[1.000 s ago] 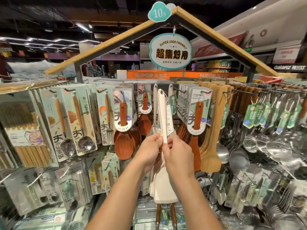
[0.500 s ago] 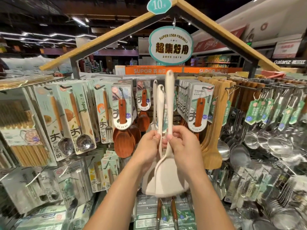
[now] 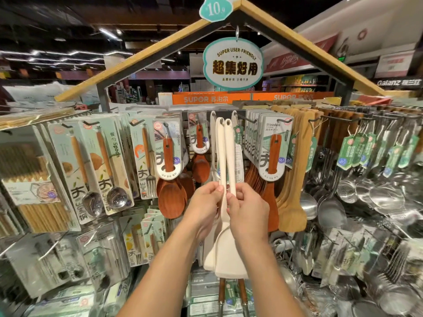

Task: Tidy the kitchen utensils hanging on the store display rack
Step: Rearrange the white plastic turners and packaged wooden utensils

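Two cream turners [image 3: 225,156] hanging centre of rack [image 3: 251,120], between wooden spoons [image 3: 170,195] left and carded turners [image 3: 272,154] right. Left hand [image 3: 203,202] and right hand [image 3: 248,210] each pinching a handle mid-length. Probably light, slightly flexible, smooth; best held on handle

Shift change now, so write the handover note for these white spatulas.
Left hand: pinching the handle of one cream-white silicone spatula.
Right hand: pinching the second cream-white spatula beside it.
Both spatula tops sit up at the black metal hook; whether they are threaded on is unclear.
Left: confirm they hang, release, straighten neighbouring rows.
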